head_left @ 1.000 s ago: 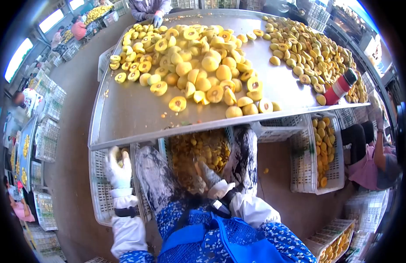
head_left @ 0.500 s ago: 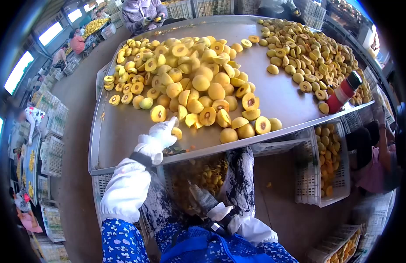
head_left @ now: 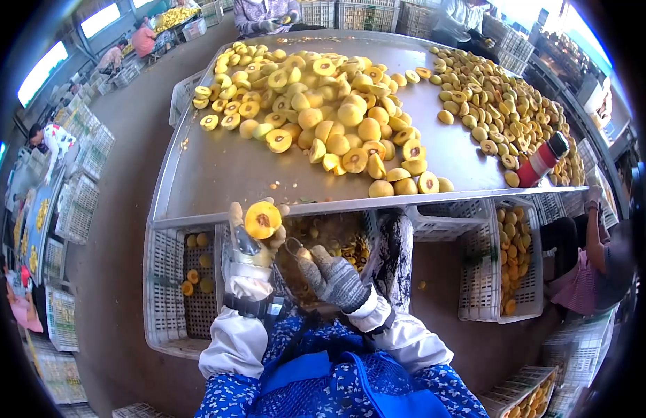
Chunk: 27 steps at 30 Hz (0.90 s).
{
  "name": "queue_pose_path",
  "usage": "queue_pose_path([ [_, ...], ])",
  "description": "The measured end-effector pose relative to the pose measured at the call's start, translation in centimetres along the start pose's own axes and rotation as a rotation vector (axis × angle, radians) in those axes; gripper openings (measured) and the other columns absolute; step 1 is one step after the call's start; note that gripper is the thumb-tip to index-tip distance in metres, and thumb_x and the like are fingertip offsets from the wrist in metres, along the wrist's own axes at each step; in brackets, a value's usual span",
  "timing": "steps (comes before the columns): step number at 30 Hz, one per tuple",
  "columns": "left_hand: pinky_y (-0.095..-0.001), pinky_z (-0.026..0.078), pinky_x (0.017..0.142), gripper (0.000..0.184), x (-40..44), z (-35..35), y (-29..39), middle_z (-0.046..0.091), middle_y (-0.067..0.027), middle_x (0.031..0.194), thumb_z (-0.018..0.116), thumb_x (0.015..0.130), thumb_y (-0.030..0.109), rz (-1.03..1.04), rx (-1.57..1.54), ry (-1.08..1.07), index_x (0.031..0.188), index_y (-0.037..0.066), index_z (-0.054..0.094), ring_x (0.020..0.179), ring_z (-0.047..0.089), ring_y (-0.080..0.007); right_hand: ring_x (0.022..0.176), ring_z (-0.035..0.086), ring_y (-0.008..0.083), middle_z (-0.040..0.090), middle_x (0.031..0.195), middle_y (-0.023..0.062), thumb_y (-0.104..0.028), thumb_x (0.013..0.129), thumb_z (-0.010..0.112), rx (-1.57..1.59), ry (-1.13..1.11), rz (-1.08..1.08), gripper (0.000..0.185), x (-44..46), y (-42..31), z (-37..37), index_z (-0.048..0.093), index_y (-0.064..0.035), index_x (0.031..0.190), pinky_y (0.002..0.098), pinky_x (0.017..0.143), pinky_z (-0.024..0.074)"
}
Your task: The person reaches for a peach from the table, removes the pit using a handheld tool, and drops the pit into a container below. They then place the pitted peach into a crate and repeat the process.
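Observation:
My left hand [head_left: 252,244], in a pale glove with a dark patch, is closed around a halved yellow peach [head_left: 263,220], cut face and brown pit hollow turned up. It is just off the near edge of the metal table [head_left: 218,182]. Beside it, my right hand [head_left: 335,280], in a grey knit glove, grips a tool with a thin metal loop [head_left: 292,245]; its handle is mostly hidden by the fingers. The loop is close to the peach half but apart from it. A large pile of halved peaches [head_left: 351,115] lies on the table beyond my hands.
Between my legs is a crate of peach scraps [head_left: 351,240]. A crate [head_left: 156,292] with several peach halves stands at left, a fuller crate [head_left: 469,279] at right. More halves [head_left: 476,97] and a red bottle [head_left: 541,161] are on the table's right. Other people sit around.
My left hand has drawn back from the pile over the table edge with a peach half. My right hand has risen from my lap with the loop tool. The view has shifted.

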<state>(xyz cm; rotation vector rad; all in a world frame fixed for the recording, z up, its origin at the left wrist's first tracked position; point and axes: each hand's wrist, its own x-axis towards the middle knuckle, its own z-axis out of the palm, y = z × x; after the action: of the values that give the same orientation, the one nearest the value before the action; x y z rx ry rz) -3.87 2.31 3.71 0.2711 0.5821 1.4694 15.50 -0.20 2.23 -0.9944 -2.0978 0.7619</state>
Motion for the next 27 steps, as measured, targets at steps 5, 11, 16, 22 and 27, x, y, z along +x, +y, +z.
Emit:
queue_pose_path([
  [5,-0.0281,0.055,0.059,0.066,-2.4,1.6,-1.0,0.065,-0.0193,0.086,0.037,0.092,0.061,0.088,0.294,0.078,0.109,0.0,0.057,0.063,0.065,-0.0232,0.048,0.056,0.0348,0.056,0.059,0.0188,-0.028,0.091,0.052,-0.162,-0.04,0.012,0.027,1.6,-1.9,-0.6,0.054,-0.0015,0.094,0.0458,0.044,0.0421],
  [11,-0.0271,0.054,0.061,0.064,-2.7,1.3,-2.6,0.063,-0.0124,0.077,0.035,0.093,0.06,0.188,0.407,0.207,0.099,0.0,0.058,0.063,0.062,-0.019,0.049,0.057,0.0378,0.055,0.054,0.0195,-0.034,0.091,0.051,-0.225,-0.122,0.098,0.03,2.3,-2.0,0.3,0.049,-0.0046,0.091,0.0493,0.044,0.0415],
  [16,-0.027,0.055,0.059,0.065,-2.3,-0.3,-3.2,0.063,-0.0135,0.076,0.027,0.096,0.056,0.138,0.354,0.235,0.098,0.0,0.059,0.062,0.062,-0.0216,0.052,0.058,0.039,0.057,0.056,0.0205,-0.038,0.092,0.049,-0.228,-0.184,0.221,0.032,1.8,-1.7,1.8,0.048,-0.0059,0.092,0.0508,0.047,0.0432],
  [22,-0.023,0.052,0.056,0.064,-3.7,1.6,-3.5,0.06,-0.01,0.072,0.029,0.097,0.055,0.226,0.41,0.361,0.094,-0.001,0.061,0.06,0.06,-0.017,0.054,0.059,0.0405,0.058,0.058,0.0216,-0.039,0.091,0.048,-0.22,-0.264,0.241,0.033,1.5,-1.6,1.8,0.047,-0.0054,0.094,0.052,0.049,0.0433],
  [27,-0.0222,0.05,0.054,0.067,-4.3,0.8,-3.5,0.058,-0.008,0.069,0.028,0.095,0.058,0.193,0.529,0.273,0.092,-0.001,0.059,0.058,0.057,-0.0137,0.055,0.059,0.0402,0.058,0.059,0.0216,-0.046,0.09,0.047,-0.229,-0.365,0.18,0.044,1.3,-1.2,0.3,0.052,-0.0021,0.093,0.051,0.051,0.0446],
])
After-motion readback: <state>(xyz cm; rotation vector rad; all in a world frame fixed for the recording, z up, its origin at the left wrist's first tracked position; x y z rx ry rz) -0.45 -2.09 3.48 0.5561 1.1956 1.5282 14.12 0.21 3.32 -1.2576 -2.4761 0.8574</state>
